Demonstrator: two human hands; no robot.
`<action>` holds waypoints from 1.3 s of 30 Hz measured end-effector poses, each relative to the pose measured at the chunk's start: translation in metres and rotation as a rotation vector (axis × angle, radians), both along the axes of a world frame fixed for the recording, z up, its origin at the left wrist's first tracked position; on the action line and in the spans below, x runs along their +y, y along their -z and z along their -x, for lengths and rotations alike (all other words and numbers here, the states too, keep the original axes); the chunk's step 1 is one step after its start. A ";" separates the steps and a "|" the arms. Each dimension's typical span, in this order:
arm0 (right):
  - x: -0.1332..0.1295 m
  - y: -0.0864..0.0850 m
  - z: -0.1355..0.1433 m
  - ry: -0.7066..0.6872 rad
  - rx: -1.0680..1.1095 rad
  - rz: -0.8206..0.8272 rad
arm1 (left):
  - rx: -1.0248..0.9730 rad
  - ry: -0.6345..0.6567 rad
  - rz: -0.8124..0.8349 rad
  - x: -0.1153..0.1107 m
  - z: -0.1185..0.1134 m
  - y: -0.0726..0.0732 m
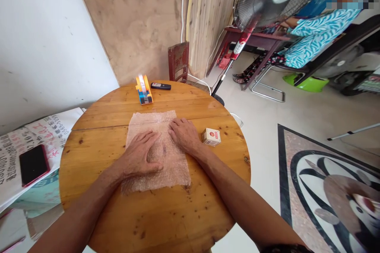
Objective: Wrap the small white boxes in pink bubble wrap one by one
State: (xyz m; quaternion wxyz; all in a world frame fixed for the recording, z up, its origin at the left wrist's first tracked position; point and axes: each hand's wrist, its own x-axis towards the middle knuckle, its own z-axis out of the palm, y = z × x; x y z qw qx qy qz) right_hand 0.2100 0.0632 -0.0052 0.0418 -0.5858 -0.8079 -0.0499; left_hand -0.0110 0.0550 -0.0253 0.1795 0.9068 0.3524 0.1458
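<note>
A sheet of clear bubble wrap [172, 166] lies flat on the round wooden table [142, 221]. My left hand [142, 154] rests on its left and middle part, thumb apart from the fingers, holding nothing. Across the sheet's upper right edge lies my right hand [185, 134], palm down with the fingers spread slightly and nothing in them. Just right of that hand stands a small white box [211, 136] with a red print, not touched by it.
Behind the sheet are an orange and blue tape dispenser [144, 90] and a dark remote [160, 86]. A phone [35, 165] lies on papers at the left. Beyond the table stand a chair [179, 61], a fan [240, 45] and a seated person [314, 43].
</note>
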 end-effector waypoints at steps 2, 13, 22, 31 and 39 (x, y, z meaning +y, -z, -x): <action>0.001 -0.001 -0.001 0.002 -0.006 -0.005 | 0.016 -0.001 -0.015 0.000 0.000 0.001; -0.005 -0.004 -0.004 0.025 0.030 -0.038 | 0.034 0.017 -0.051 0.001 0.003 0.005; -0.016 -0.040 -0.023 -0.026 0.080 0.086 | 0.053 0.033 -0.020 0.001 0.002 -0.003; -0.060 -0.045 -0.102 0.280 0.093 0.139 | 0.063 0.020 -0.024 0.000 0.001 -0.002; -0.076 -0.087 -0.054 0.091 0.558 0.089 | 0.039 -0.024 0.001 0.000 0.002 0.000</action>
